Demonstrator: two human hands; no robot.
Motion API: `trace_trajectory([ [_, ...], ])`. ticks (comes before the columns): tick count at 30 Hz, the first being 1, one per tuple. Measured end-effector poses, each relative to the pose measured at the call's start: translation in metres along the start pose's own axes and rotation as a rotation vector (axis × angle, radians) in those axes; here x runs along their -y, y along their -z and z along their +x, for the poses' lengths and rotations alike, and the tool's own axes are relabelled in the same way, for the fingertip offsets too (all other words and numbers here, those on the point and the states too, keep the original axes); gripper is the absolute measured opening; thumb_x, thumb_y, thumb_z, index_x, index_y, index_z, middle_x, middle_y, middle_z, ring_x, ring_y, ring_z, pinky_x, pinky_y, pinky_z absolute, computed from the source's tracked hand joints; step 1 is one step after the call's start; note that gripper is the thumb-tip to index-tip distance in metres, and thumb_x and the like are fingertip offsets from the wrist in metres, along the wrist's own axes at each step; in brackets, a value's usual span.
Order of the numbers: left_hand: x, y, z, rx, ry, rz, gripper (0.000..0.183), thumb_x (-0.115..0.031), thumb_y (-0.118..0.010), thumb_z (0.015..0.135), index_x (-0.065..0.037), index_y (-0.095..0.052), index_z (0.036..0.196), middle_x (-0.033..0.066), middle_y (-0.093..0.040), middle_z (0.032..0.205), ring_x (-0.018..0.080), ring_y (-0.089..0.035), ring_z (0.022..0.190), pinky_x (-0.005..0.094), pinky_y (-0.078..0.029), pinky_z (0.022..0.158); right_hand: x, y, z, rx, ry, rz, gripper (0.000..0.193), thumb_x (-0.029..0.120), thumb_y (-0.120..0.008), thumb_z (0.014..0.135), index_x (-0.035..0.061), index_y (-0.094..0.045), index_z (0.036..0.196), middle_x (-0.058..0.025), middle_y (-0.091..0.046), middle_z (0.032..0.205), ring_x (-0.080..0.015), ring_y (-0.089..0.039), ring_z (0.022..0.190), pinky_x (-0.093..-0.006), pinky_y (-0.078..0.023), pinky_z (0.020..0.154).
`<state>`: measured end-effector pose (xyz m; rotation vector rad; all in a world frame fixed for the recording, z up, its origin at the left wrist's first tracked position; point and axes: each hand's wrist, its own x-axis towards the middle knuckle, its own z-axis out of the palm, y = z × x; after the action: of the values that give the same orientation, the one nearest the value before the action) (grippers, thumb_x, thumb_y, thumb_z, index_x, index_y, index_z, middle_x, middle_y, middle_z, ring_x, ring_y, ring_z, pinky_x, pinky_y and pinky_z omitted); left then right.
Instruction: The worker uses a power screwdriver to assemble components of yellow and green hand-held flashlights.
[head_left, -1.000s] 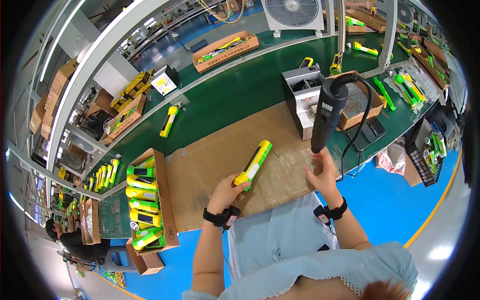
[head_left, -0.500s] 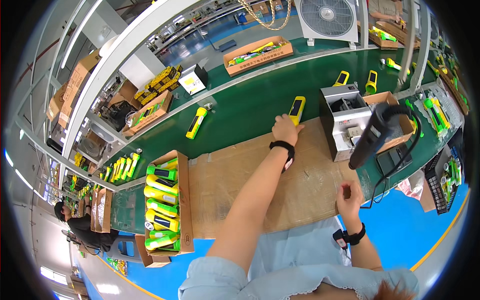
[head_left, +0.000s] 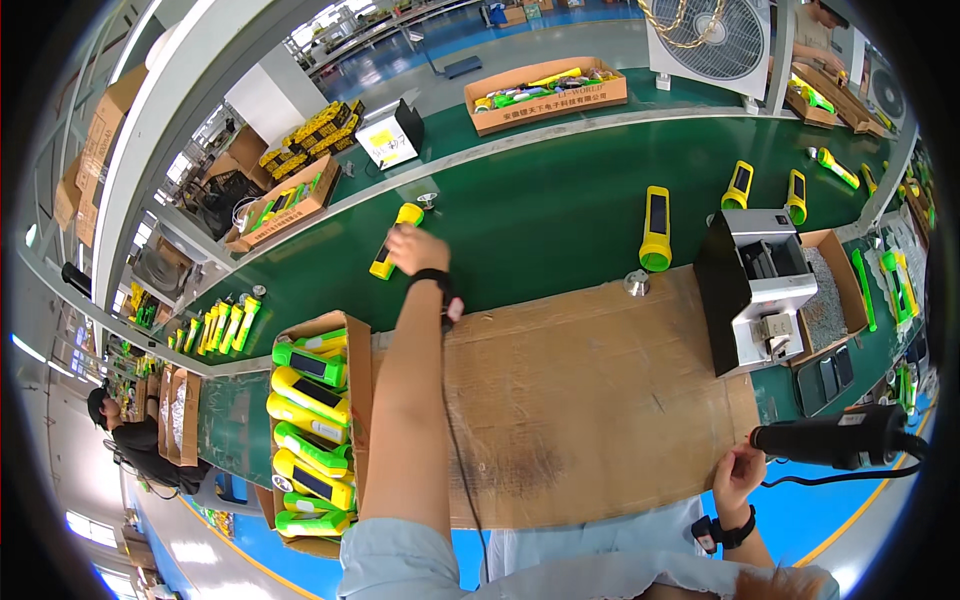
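Note:
My left hand (head_left: 418,250) reaches over the green bench to a yellow flashlight (head_left: 381,268) lying at a slant. Its fingers close around the middle of the body, partly hiding it. A round silver flashlight head (head_left: 428,201) lies by the upper end. My right hand (head_left: 738,474) is low at the right, with thumb and fingers curled together. What they hold, if anything, I cannot make out. Close to these fingertips is the tip of a black corded power screwdriver (head_left: 840,437), lying nearly level in view. Another yellow flashlight (head_left: 655,228) rests right of centre, near a silver head (head_left: 637,283).
A cardboard sheet (head_left: 590,400) covers the near bench. A carton (head_left: 358,400) of green and yellow flashlights stands at left. A black and silver machine (head_left: 765,290) stands at right, beside phone-like devices (head_left: 824,378). A dark cord (head_left: 455,440) crosses the sheet. A person in black (head_left: 140,445) sits far left.
My left hand has left the right-hand yellow flashlight and moved left onto another one. The screwdriver has swung from steeply tilted to nearly level, beside my right hand. The view has shifted.

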<state>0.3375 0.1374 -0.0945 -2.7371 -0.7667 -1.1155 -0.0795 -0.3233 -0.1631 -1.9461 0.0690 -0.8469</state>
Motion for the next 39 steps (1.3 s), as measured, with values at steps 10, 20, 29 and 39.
trace_trajectory([
  [10,0.040,0.012,-0.003,0.411,0.045,-0.024,0.054,-0.030,-0.078,0.068,-0.001,-0.047,0.103,0.0171,-0.056,0.104,0.0317,-0.061,0.095,0.0405,-0.053,0.079,0.007,0.006,0.004,0.028,-0.069,-0.036,0.009,-0.006,-0.052,0.080,-0.0010,-0.049,0.086,-0.0035,-0.048,0.070,-0.0085,-0.046,0.056,-0.0217,-0.036,0.049],
  [20,0.037,0.108,-0.079,0.422,-0.225,-0.446,0.046,-0.018,-0.074,0.073,0.009,-0.046,0.099,0.0326,-0.053,0.099,0.0451,-0.058,0.087,0.0472,-0.050,0.076,0.014,-0.007,0.018,-0.049,0.041,-0.041,0.010,-0.005,-0.059,0.075,0.0033,-0.054,0.079,-0.0015,-0.050,0.061,-0.0084,-0.045,0.050,-0.0218,-0.034,0.046],
  [29,0.029,0.330,-0.199,0.212,-0.298,-0.835,0.047,-0.005,-0.072,0.076,0.003,-0.046,0.114,0.0211,-0.051,0.104,0.0382,-0.050,0.099,0.0428,-0.041,0.086,0.017,-0.009,0.019,-0.058,-0.029,0.035,0.011,-0.005,-0.059,0.079,0.0032,-0.053,0.083,0.0011,-0.049,0.064,-0.0032,-0.044,0.050,-0.0192,-0.033,0.045],
  [39,0.053,0.389,-0.243,0.175,-0.278,-0.884,0.050,-0.003,-0.073,0.075,0.003,-0.044,0.117,0.0195,-0.049,0.108,0.0356,-0.050,0.100,0.0412,-0.041,0.087,0.021,-0.015,0.021,-0.078,-0.071,0.247,0.013,-0.005,-0.057,0.083,0.0023,-0.049,0.090,0.0013,-0.050,0.071,-0.0006,-0.047,0.059,-0.0159,-0.034,0.049],
])
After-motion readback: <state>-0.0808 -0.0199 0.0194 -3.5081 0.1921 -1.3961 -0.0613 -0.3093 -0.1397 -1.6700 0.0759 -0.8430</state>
